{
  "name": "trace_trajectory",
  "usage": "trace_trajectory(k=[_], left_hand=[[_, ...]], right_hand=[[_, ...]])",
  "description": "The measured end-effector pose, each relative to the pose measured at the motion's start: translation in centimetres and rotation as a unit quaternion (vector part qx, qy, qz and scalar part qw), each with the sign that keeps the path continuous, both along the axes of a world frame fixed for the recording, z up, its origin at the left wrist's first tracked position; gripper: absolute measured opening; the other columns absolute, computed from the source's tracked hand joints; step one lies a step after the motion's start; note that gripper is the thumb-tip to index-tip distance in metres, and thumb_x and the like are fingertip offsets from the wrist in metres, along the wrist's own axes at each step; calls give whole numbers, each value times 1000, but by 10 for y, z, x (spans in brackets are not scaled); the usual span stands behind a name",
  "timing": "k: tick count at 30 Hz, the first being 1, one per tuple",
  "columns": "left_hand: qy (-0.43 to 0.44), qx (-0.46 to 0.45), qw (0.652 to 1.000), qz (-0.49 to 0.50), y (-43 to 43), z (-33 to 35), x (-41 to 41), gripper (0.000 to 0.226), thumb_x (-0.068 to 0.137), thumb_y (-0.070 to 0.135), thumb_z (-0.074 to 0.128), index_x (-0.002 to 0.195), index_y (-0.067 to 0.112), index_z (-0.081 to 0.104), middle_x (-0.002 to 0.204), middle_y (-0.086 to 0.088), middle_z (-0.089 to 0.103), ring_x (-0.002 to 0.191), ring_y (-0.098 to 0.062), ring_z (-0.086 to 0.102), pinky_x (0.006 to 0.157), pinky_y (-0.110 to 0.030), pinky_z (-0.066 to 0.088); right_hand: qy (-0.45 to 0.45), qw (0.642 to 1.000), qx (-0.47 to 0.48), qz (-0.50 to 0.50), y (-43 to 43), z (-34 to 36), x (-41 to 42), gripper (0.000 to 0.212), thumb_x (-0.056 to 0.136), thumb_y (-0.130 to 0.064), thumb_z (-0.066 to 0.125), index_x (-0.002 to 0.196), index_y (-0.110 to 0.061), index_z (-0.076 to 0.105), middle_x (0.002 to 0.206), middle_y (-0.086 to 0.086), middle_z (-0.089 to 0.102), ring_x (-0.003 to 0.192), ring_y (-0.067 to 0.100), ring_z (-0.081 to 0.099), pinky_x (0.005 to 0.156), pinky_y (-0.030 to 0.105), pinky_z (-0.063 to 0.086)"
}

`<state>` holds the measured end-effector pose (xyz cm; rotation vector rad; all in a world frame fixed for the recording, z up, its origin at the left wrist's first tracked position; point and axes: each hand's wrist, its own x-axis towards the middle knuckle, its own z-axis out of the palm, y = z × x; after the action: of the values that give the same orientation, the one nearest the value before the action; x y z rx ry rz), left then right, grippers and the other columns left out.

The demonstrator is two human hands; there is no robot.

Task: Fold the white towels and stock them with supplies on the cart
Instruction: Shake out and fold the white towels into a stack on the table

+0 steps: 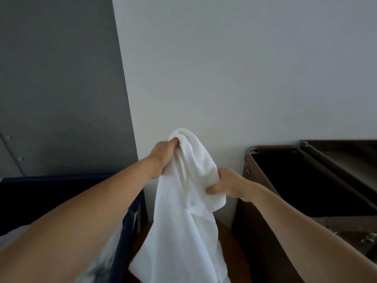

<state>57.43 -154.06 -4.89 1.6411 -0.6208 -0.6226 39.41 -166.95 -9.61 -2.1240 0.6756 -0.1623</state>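
White towel (183,201) is gripped mid-frame: left hand (163,156) bunched at top, right hand (222,184) pinching its edge. Brown cart (265,231) at right; grey wall (224,68) behind.

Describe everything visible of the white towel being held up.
The white towel is plain, soft-looking cloth, unfolded and crumpled, held in the air before a pale wall. The left hand grips its bunched top; the right hand pinches a fold lower on its right side. The rest hangs loose in creases, its lower end leaving the frame, between a dark blue bin and a brown cart.
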Motion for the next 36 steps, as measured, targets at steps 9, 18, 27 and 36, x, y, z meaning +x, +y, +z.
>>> trace_trajectory(k=[9, 18, 27, 36], left_hand=[[-339, 269, 884, -175, 15, -49, -8, 92, 85, 69, 57, 155, 39, 6, 147, -3, 47, 131, -24, 49, 105, -37, 40], [-237, 97, 958, -132, -2, -16, -50, 27, 98, 30, 50, 96, 14, 72, 94, 0, 66, 89, -20, 62, 74, -30, 49], [-241, 130, 927, -255, 13, -5, -47, 29, 92, 42, 63, 90, 14, 68, 88, -3, 70, 75, -16, 65, 68, -30, 51], [-66, -20, 968, -240, 28, 23, -35, 32, 98, 32, 61, 110, 4, 70, 104, -11, 75, 91, -23, 71, 85, -40, 57]], right_hand=[[-231, 946, 198, -111, -8, 29, -10, 13, 93, -11, 64, 99, -22, 68, 82, -1, 70, 72, 15, 65, 63, 30, 50], [-201, 964, 176, 17, 9, 27, -30, 68, 62, -39, 88, 121, -20, 61, 99, -4, 66, 85, 12, 63, 69, 24, 50], [-230, 965, -63, -112, 22, 33, -26, 8, 90, -29, 72, 83, -30, 76, 82, -5, 75, 79, 9, 68, 76, 30, 54], [-271, 951, 129, -73, 31, 31, -18, 7, 93, -15, 69, 96, -9, 70, 82, -2, 73, 79, 14, 68, 73, 27, 57]])
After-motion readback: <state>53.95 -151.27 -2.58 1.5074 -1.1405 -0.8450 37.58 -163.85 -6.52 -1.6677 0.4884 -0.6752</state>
